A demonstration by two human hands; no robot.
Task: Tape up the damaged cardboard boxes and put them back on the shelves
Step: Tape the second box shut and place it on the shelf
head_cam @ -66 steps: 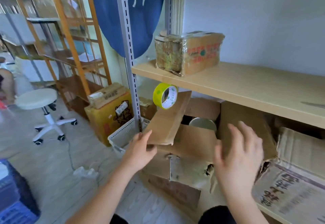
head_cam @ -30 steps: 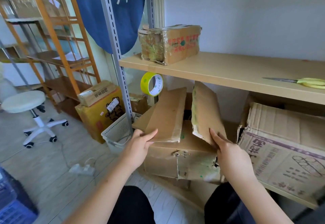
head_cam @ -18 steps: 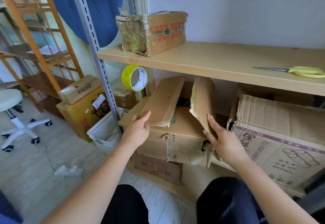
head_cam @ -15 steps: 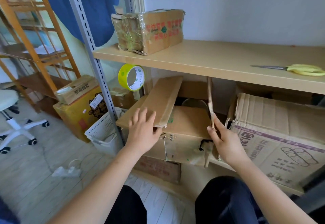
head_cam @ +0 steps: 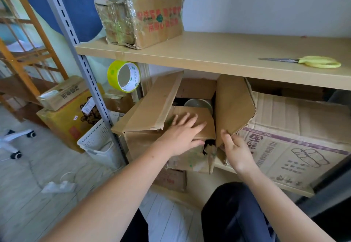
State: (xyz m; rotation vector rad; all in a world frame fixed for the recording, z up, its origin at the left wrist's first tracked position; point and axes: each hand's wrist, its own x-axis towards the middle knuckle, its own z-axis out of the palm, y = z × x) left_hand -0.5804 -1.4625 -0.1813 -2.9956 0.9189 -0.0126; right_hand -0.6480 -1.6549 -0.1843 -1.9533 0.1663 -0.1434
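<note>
A torn brown cardboard box (head_cam: 144, 143) sits on the lower shelf with its flaps up and a ragged hole at its front right corner. My left hand (head_cam: 180, 133) lies flat with straight fingers on the box's front inner flap (head_cam: 201, 116). My right hand (head_cam: 237, 152) holds the lower edge of the raised right flap (head_cam: 233, 107), fingers curled under it. A yellow-green tape roll (head_cam: 123, 78) hangs at the shelf post. Yellow-handled scissors (head_cam: 313, 62) lie on the upper shelf (head_cam: 218, 52). A taped-up box (head_cam: 140, 19) stands at that shelf's left end.
A large printed carton (head_cam: 296, 143) fills the lower shelf to the right of the torn box. A white plastic basket (head_cam: 98, 143), a yellow carton (head_cam: 66, 118) and a white power strip (head_cam: 58, 185) are on the floor at left. A grey slotted post (head_cam: 76, 48) stands left of the box.
My left hand moved from the left flap onto the front inner flap and now lies flat on it. The right flap swung outward to the right. The view came closer.
</note>
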